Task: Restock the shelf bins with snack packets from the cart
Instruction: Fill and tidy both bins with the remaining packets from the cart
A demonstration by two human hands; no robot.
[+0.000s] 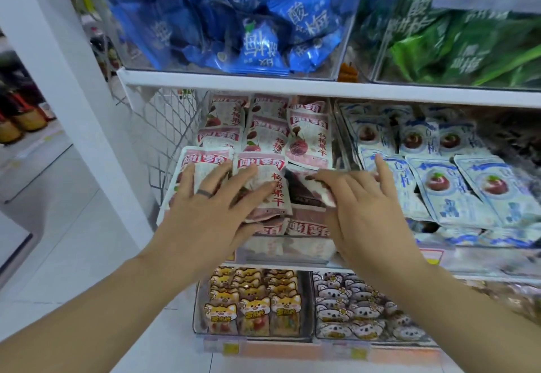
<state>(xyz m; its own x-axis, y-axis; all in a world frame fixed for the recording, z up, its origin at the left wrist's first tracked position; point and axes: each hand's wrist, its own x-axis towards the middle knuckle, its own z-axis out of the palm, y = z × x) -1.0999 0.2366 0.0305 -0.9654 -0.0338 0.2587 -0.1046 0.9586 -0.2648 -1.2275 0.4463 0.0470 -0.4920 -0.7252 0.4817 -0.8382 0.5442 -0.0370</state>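
Pink-and-white snack packets (307, 141) fill a clear bin (288, 251) on the middle shelf, stacked in rows. My left hand (210, 205), a ring on one finger, lies with spread straight fingers on top of the front packets (273, 188). My right hand (360, 205) rests beside it at the bin's right side; its thumb and curled fingers pinch the corner of a dark pink packet (304, 191), and its forefinger points up toward the neighbouring bin.
A bin of white-and-blue packets (468, 185) sits to the right. Above are bins of blue packets (263, 27) and green packets (468, 39). Below are cat-print packets (251, 305) and koala-print packets (357, 308). A white wire side panel (167, 132) and white post (67, 94) stand left.
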